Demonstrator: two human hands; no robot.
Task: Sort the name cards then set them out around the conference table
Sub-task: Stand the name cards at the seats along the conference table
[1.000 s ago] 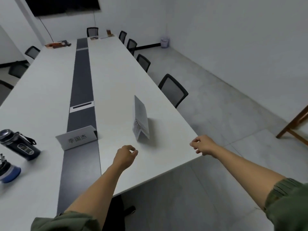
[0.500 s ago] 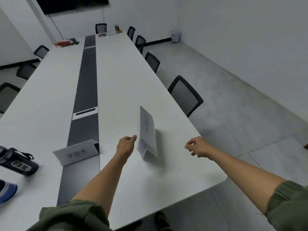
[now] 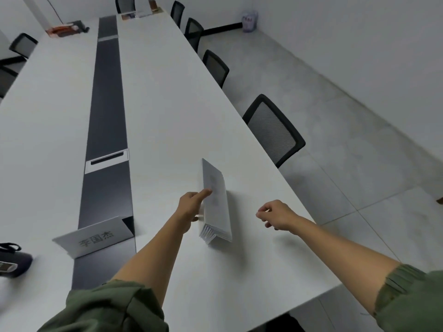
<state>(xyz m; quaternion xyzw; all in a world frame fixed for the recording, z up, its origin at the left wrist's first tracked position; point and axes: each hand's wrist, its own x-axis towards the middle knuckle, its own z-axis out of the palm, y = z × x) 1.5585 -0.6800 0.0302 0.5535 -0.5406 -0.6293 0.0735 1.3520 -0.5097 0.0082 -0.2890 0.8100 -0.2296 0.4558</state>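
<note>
White-walled conference room with a pale grey tiled floor (image 3: 335, 116). Across most of the view, a long table (image 3: 167, 104), matte white and smooth, split lengthwise by a dark strip (image 3: 106, 104) with a silver-framed rectangular hatch (image 3: 106, 161) set into it. Along the right edge, black mesh-backed seats, the nearest chair (image 3: 273, 133) close to the table. At the far left, part of a dark flask (image 3: 12, 259) with a strap.

Near the table's right edge, a stack (image 3: 217, 207) of white tent-folded name cards, nested one over another, ridge up, layered edges fanned at the near end. On the strip, well apart to the left, one card (image 3: 96, 238) standing alone, pale grey, dark characters facing the camera.

Left hand (image 3: 190, 206) grasping the stack: one straight digit laid over the ridge onto the right face, the others against the left face, mostly hidden. Right hand (image 3: 275, 215) hovering right of the stack, not touching it, fingers loosely curled, holding nothing. Olive-green fabric sleeves (image 3: 107, 307), pushed up above the forearms.

Half a second earlier, left hand just short of the stack, fingers curled, no contact; now on it. Stack and lone card in the same spots. Right hand much as before.
</note>
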